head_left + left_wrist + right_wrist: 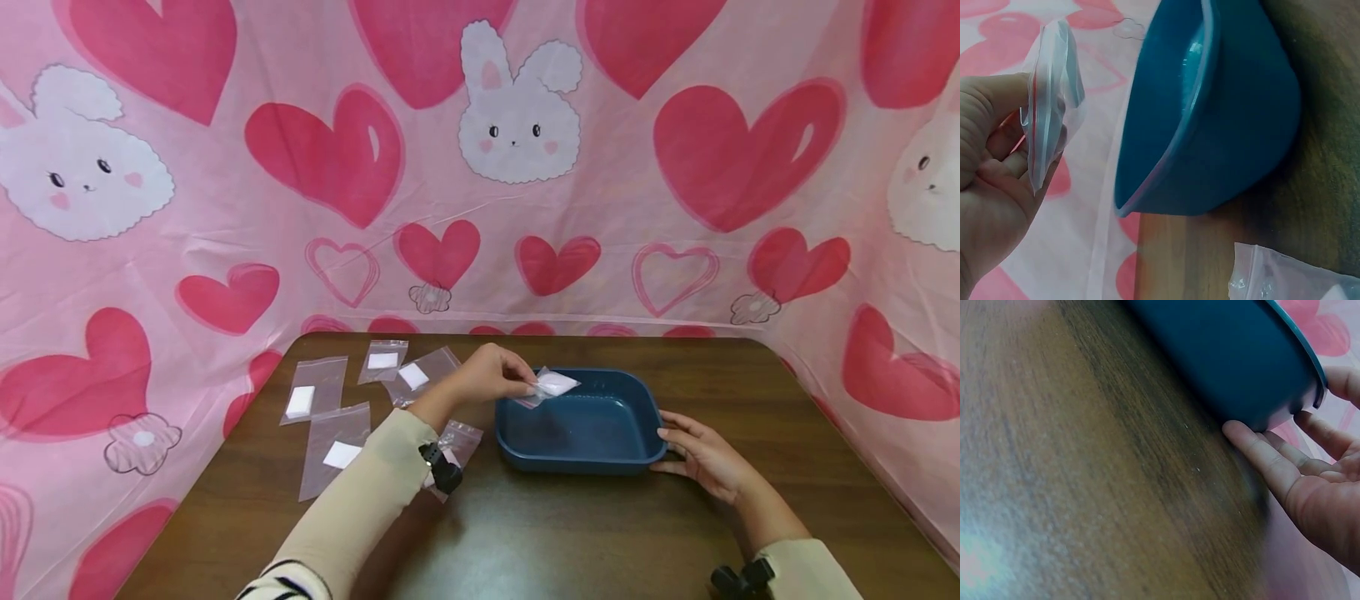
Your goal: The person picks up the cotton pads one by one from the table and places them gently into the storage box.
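My left hand (491,373) pinches a small clear zip bag (553,384) with white contents between thumb and fingers, over the left part of a blue rectangular dish (577,465). In the left wrist view the zip bag (1054,106) hangs upright beside the dish, a red line along its seal. The right hand (701,454) reaches to the dish's right end. Its fingers, fairly straight and spread, touch the rim and outer wall, as the right wrist view shows at the dish's corner (1241,362). Inside, the visible floor of the dish is bare.
Several clear zip bags with white pieces lie on the left of the brown wooden table (562,533), among them a tall bag (315,387) and a small bag (383,360). Another bag (467,440) is partly behind the left forearm. A pink heart-and-rabbit cloth (517,208) hangs around the table.
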{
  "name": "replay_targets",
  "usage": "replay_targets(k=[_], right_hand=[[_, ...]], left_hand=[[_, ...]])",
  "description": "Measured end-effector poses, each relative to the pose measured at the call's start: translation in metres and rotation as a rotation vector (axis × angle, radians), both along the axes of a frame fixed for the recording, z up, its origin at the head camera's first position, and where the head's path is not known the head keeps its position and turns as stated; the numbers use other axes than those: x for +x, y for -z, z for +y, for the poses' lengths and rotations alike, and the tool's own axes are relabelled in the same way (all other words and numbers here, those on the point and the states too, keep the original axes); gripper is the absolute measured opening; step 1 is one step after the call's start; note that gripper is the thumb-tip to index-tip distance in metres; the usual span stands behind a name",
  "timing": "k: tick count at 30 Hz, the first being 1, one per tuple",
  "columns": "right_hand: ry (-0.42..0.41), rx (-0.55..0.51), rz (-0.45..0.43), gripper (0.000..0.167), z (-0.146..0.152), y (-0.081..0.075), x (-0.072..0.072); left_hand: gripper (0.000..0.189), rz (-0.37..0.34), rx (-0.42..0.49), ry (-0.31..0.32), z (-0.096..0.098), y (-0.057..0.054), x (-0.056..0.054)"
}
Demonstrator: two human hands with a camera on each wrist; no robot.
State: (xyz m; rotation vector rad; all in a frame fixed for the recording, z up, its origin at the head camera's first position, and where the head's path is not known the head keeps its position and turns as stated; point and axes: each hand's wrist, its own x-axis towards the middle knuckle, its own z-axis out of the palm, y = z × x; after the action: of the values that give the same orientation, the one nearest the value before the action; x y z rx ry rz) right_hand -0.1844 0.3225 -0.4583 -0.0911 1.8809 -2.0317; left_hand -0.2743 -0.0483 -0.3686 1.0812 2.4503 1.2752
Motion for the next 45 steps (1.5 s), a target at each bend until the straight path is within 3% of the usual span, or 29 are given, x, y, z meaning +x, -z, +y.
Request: replay_targets(k=[4,10,20,38,45], right_hand=[[-0.005,-0.022,0.0,0.057,0.0,-0.001,0.0],[-0.002,-0.036,-0.006,0.051,0.0,-0.002,0.0],[-0.008,-0.048,0.002,0.048,-0.001,-0.002,0.0],[-0.015,-0.049,0.004,0.05,-0.001,-0.003,0.001],[-0.028,-0.094,0.01,0.046,0.0,-0.002,0.001]], left_hand=[[0.01,0.009,-0.031,0.045,0.008,0.001,-0.004],[0.009,-0.023,-0.072,0.067,0.019,-0.003,-0.008],[0.009,-0.012,-0.113,0.106,0.036,-0.01,-0.014],[0.007,0.022,-0.248,0.157,0.063,-0.009,-0.033],[0.007,0.071,-0.319,0.186,0.077,-0.002,-0.04]])
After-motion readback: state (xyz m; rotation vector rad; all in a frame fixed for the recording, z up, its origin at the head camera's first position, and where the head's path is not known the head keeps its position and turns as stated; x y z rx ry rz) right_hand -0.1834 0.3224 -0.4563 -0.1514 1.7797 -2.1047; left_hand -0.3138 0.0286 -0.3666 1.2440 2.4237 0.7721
